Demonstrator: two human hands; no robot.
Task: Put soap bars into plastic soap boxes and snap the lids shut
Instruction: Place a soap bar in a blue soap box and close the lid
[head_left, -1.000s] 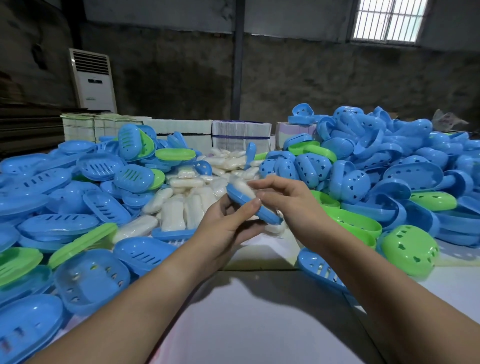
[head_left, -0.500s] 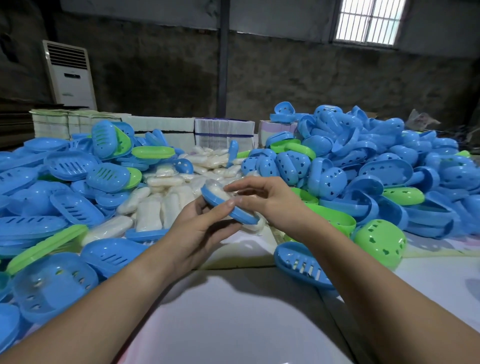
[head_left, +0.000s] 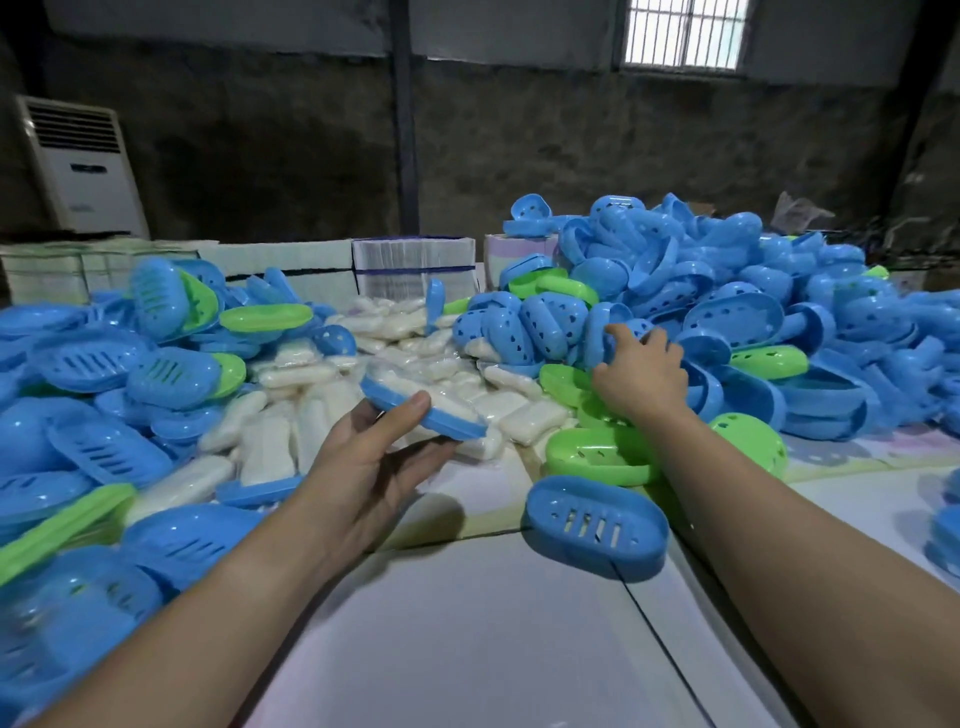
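Above the table (head_left: 467, 623), left hand (head_left: 363, 467) gripping soap-filled blue tray (head_left: 415, 410), right hand (head_left: 641, 371) grasping blue lid (head_left: 597, 338)

Blue soap tray (head_left: 423, 410) tilted, wrapped white bar (head_left: 415, 387) inside, lidless

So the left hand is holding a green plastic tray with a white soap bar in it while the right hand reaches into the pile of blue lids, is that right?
Not quite. The plastic tray the left hand holds is blue, not green, as the head view shows. The rest stands: a white soap bar lies in it, and the right hand reaches into the pile of blue lids.
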